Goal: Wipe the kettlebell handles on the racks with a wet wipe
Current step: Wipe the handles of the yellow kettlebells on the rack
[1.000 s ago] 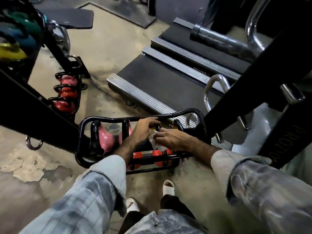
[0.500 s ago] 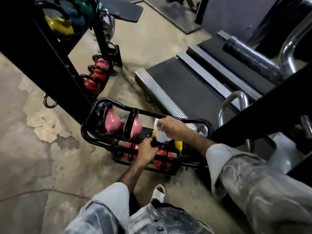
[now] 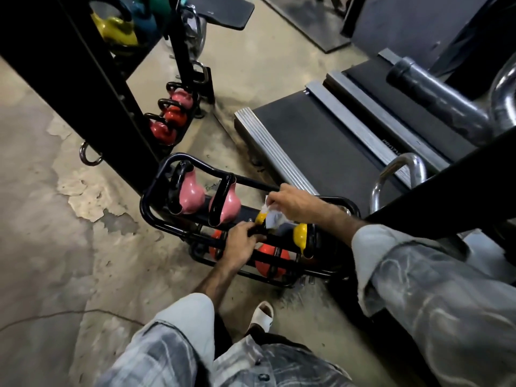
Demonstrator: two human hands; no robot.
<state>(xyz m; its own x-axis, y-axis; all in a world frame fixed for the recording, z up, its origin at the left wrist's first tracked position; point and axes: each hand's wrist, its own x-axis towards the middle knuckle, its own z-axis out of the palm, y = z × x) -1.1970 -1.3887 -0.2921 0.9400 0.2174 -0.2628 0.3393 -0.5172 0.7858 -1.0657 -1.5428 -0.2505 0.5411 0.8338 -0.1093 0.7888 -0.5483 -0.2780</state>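
A low black tubular rack (image 3: 156, 219) on the floor holds two pink kettlebells (image 3: 191, 195) with black handles, two yellow ones (image 3: 300, 236) and red ones (image 3: 272, 263) on the lower tier. My left hand (image 3: 240, 245) grips the black handle of the nearer yellow kettlebell (image 3: 261, 217). My right hand (image 3: 298, 203) pinches a crumpled white wet wipe (image 3: 272, 219) held against that same kettlebell's handle. My hands hide most of this yellow kettlebell.
A tall black rack (image 3: 83, 79) at the left carries yellow, teal and green kettlebells above and red and pink ones (image 3: 170, 118) below. A treadmill (image 3: 321, 141) lies right behind the low rack. A black machine beam (image 3: 446, 185) crosses at right. My white shoe (image 3: 262, 314) stands on the cracked concrete floor.
The view swung left. My left hand dropped from the rack's top rail onto the yellow kettlebell's handle. My right hand kept the wipe at that kettlebell.
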